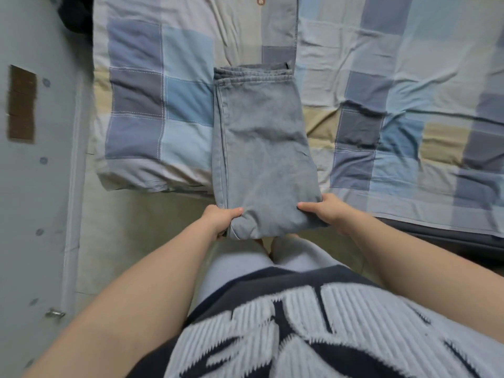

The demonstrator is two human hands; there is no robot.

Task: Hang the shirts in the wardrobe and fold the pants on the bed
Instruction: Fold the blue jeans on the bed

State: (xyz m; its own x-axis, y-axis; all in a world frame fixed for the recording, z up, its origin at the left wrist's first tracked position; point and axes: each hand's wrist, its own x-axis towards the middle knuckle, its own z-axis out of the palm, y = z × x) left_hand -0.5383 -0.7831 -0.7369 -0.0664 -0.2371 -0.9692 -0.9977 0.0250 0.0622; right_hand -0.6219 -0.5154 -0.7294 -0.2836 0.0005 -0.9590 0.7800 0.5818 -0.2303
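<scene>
1. There is one pair of pants (261,148), of light blue denim. It is folded into a long narrow stack, and its waistband is at the far end.
2. The far part of the pants lies on the bed (409,105), about in the middle of the view. The near end is in the person's two hands, in front of the body.
3. The left hand (222,219) grips the near left corner of the pants. The thumb is on top of the cloth and the fingers are curled under it.
4. The right hand (327,211) grips the near right corner in the same way, with the thumb pressed on top. The other fingers are under the cloth, so they are mostly hidden.
5. I cannot tell if the near end touches anything below it.
6. The bed has one checked cover in blue, grey, beige and white squares, with many wrinkles.
7. One folded quilt (152,105) with the same pattern lies just beside the pants, on their left side.
8. On the far left stands one grey panel (35,200). It has one brown patch (21,105) and some small round marks.
</scene>
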